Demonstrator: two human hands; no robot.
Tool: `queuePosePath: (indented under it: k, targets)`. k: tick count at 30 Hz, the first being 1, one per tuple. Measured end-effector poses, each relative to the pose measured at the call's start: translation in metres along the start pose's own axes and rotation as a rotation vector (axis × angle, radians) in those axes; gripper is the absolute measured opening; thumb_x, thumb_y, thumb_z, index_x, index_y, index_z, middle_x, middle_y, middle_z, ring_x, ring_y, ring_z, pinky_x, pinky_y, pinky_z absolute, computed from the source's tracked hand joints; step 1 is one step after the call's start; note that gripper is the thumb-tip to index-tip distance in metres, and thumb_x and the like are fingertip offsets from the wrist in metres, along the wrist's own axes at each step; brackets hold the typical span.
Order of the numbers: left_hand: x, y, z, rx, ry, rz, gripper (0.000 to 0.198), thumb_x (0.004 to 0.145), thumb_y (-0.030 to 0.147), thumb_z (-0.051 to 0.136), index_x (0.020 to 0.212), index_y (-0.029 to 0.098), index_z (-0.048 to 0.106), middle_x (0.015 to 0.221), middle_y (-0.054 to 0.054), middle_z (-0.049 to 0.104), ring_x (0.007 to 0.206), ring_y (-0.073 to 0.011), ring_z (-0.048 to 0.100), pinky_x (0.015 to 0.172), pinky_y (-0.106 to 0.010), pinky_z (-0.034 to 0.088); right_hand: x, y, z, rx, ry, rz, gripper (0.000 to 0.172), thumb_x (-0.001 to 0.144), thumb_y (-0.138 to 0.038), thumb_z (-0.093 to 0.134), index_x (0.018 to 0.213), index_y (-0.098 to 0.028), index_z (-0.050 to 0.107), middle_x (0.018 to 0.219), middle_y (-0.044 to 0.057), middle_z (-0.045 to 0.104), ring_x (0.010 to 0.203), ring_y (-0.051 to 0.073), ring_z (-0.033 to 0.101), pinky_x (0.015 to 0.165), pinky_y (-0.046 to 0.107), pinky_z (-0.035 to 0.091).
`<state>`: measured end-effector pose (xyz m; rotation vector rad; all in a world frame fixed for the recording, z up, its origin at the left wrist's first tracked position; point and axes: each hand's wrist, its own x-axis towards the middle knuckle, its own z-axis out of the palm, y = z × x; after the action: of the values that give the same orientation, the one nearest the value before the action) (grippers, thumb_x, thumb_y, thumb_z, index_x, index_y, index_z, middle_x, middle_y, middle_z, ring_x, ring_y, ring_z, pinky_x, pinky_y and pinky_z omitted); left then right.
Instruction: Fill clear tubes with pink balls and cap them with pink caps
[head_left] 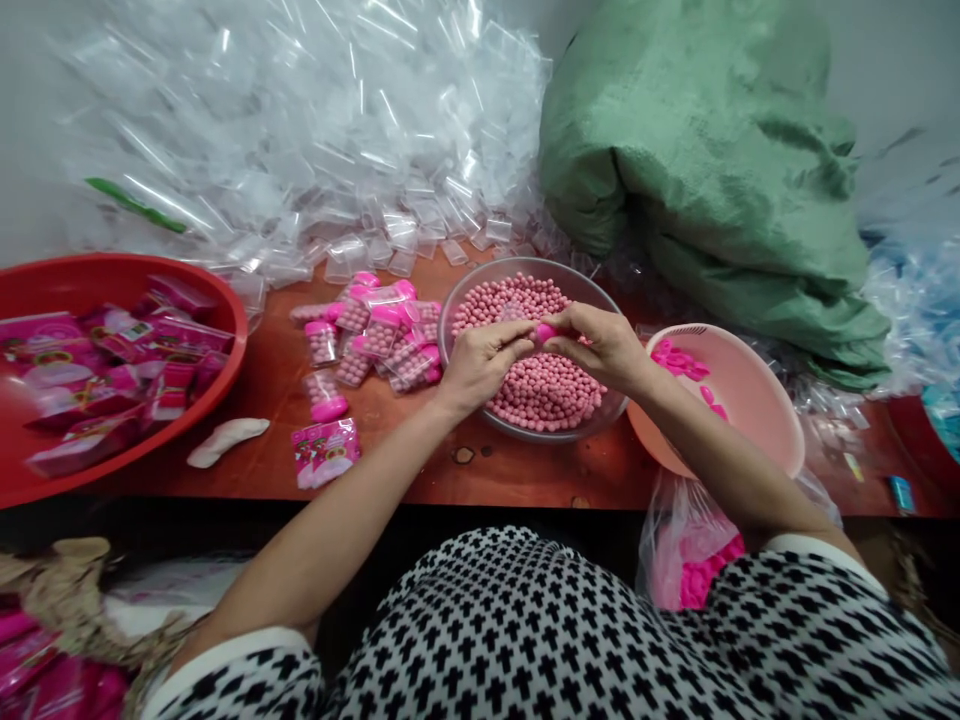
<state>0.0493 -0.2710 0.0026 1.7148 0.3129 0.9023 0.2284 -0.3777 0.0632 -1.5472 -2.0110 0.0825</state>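
Observation:
Both my hands meet over a clear glass bowl (pixel 454 301) heaped with small pink candy balls (pixel 544 385). My left hand (pixel 484 362) is closed around a small clear container that its fingers mostly hide. My right hand (pixel 600 345) pinches a bright pink cap (pixel 545 331) against that container's top. To the left of the bowl lie several filled clear containers with pink caps (pixel 379 335).
A pink bowl with loose pink caps (pixel 739 395) sits right of my hands. A red basin with pink packets (pixel 112 360) stands at left. One pink packet (pixel 326 452) and a white lump (pixel 225 440) lie near the table's edge. Empty clear containers (pixel 315 150) pile behind, beside a green sack (pixel 712 170).

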Motion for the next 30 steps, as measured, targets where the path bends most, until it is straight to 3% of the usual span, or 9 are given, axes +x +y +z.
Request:
queuePosePath:
  k: [3, 9, 13, 18, 22, 26, 30]
  targets:
    - [-0.004, 0.0, 0.001, 0.116, 0.037, 0.053, 0.023, 0.09, 0.028, 0.068, 0.107, 0.02, 0.081, 0.107, -0.005, 0.081, 0.096, -0.0209, 0.076, 0.089, -0.032, 0.059, -0.001, -0.002, 0.002, -0.035, -0.035, -0.079, 0.014, 0.101, -0.034, 0.058, 0.097, -0.021, 0.061, 0.084, 0.003, 0.066, 0.075, 0.017, 0.061, 0.07, 0.028, 0.046]
    - [-0.009, -0.005, 0.001, 0.392, -0.009, 0.223, 0.025, 0.096, 0.019, 0.055, 0.104, 0.019, 0.079, 0.091, -0.006, 0.08, 0.082, -0.0184, 0.075, 0.076, -0.027, 0.055, 0.006, -0.002, 0.011, -0.22, -0.094, -0.214, 0.017, 0.105, -0.028, 0.047, 0.091, -0.022, 0.054, 0.077, 0.003, 0.06, 0.069, 0.018, 0.052, 0.066, 0.031, 0.04]
    - [-0.012, -0.003, 0.001, 0.538, -0.058, 0.195, 0.024, 0.096, 0.018, 0.054, 0.101, 0.018, 0.077, 0.087, -0.007, 0.078, 0.078, -0.0181, 0.073, 0.073, -0.026, 0.052, 0.004, -0.001, 0.009, -0.232, -0.136, -0.254, 0.018, 0.106, -0.03, 0.046, 0.092, -0.022, 0.053, 0.075, 0.003, 0.058, 0.068, 0.018, 0.052, 0.066, 0.03, 0.039]
    - [-0.013, 0.002, 0.003, 0.499, -0.165, 0.182, 0.019, 0.095, 0.02, 0.059, 0.101, 0.021, 0.077, 0.088, -0.004, 0.078, 0.08, -0.0171, 0.072, 0.076, -0.025, 0.053, -0.009, 0.001, 0.002, -0.164, -0.176, -0.242, 0.017, 0.107, -0.034, 0.047, 0.101, -0.021, 0.055, 0.08, 0.003, 0.062, 0.071, 0.017, 0.056, 0.067, 0.028, 0.042]
    - [-0.014, 0.003, 0.002, 0.482, -0.12, 0.103, 0.021, 0.094, 0.017, 0.059, 0.102, 0.02, 0.078, 0.089, -0.005, 0.079, 0.08, -0.0176, 0.072, 0.075, -0.026, 0.053, -0.005, 0.006, 0.011, -0.231, -0.176, -0.245, 0.023, 0.107, -0.036, 0.046, 0.096, -0.02, 0.059, 0.076, 0.004, 0.06, 0.069, 0.018, 0.052, 0.067, 0.031, 0.041]
    - [-0.011, 0.001, -0.001, 0.382, -0.014, 0.01, 0.022, 0.091, 0.019, 0.06, 0.098, 0.02, 0.081, 0.095, -0.008, 0.081, 0.084, -0.0208, 0.074, 0.082, -0.031, 0.056, 0.01, 0.008, 0.02, -0.096, -0.137, -0.127, 0.028, 0.103, -0.042, 0.053, 0.093, -0.019, 0.065, 0.076, 0.005, 0.063, 0.071, 0.02, 0.057, 0.071, 0.033, 0.046]
    - [0.0, -0.003, -0.002, -0.104, 0.101, -0.098, 0.029, 0.088, 0.037, 0.069, 0.107, 0.019, 0.08, 0.109, -0.008, 0.08, 0.101, -0.024, 0.074, 0.092, -0.037, 0.059, 0.016, -0.003, 0.012, 0.446, 0.062, 0.261, 0.039, 0.085, -0.056, 0.076, 0.106, -0.023, 0.069, 0.091, 0.003, 0.072, 0.085, 0.02, 0.069, 0.084, 0.035, 0.055]
